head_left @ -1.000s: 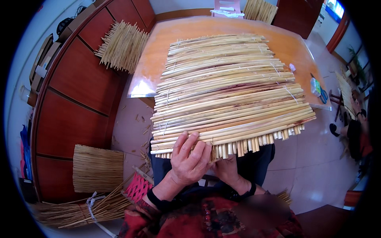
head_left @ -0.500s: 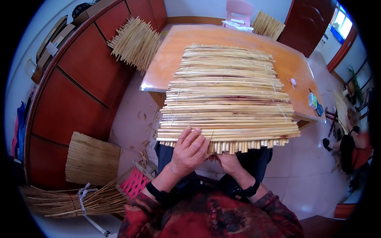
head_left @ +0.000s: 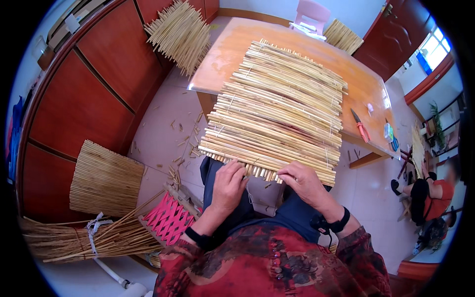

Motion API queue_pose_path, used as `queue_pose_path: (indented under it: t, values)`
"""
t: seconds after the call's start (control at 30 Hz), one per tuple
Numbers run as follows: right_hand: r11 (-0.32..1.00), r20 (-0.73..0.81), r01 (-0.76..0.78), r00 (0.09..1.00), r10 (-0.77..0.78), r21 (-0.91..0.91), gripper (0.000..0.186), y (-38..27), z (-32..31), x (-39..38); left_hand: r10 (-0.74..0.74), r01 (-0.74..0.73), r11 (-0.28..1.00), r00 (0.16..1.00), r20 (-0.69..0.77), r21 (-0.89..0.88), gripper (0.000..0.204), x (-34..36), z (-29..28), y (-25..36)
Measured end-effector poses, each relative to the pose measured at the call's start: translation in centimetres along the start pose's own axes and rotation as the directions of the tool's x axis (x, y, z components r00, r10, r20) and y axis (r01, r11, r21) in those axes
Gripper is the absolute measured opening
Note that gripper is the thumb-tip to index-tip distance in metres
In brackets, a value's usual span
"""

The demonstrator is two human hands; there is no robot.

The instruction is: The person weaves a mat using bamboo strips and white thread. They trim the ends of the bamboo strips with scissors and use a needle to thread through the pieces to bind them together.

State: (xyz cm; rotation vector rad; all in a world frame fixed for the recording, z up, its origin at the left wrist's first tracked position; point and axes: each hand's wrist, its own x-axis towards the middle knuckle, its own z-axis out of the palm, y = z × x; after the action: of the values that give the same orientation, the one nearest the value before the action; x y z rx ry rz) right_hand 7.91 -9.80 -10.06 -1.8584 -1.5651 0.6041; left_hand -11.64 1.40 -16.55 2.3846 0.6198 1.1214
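Op: Where's the reed-stalk mat point(head_left: 282, 109)?

Eng: Right ahead of you. Far part lies on the wooden worktop point(head_left: 222, 59); near part sticks out past the near edge, over your lap. It's skewed, right-hand end nearer you.

Op: And my hands?

Eng: Both at the mat's near edge. Your left hand point(head_left: 229, 183) is left of its middle, fingers curled to the stalks. Your right hand point(head_left: 303, 182) is right of the middle, thumb and forefinger close together. Undersides hidden, so I can't tell if either is pinching anything.

Op: Tools?

Eng: Red-handled pliers point(head_left: 363, 131) by the worktop's near edge, just right of the mat. Blue-handled scissors point(head_left: 395, 144) at the near-right corner, beside a small box point(head_left: 388, 131).

Op: Floor, my left?

Eng: Second mat point(head_left: 106, 178) leaning on the red-brown cabinet point(head_left: 81, 104); cloth-tied stalk bundle point(head_left: 64, 237) below it.
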Motion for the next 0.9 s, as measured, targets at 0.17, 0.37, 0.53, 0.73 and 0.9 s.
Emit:
queue_pose_path:
  t: [0.17,0.37,0.53,0.73,0.9]
  values:
    - [0.999,-0.144,-0.015,0.989,0.009,-0.039,0.011,3.5,-3.0,0.6,0.059,-0.062,0.997,0.996,0.072,0.037,0.031,-0.1,-2.2,-0.7]
    - [0.87,-0.56,-0.299,0.828,0.031,-0.392,0.019,14.4,-11.4,0.5,0.184,-0.222,0.953,0.965,0.189,0.205,0.035,2.0,-1.2,-1.3]
    - [0.695,-0.727,-0.541,0.686,0.039,-0.473,0.022,22.6,-15.6,-0.8,0.082,-0.184,0.956,0.917,0.39,0.23,0.049,0.9,-0.5,-0.9]
    - [0.599,-0.683,-0.657,0.691,0.237,-0.457,0.024,29.0,-17.1,-0.9,0.049,-0.166,0.953,0.909,0.414,0.252,0.05,0.8,-0.8,-0.8]
    - [0.748,-0.658,-0.576,0.709,0.255,-0.33,0.025,29.1,-19.1,-2.3,0.001,-0.082,0.973,0.935,0.355,0.214,0.044,1.0,-0.9,-0.5]
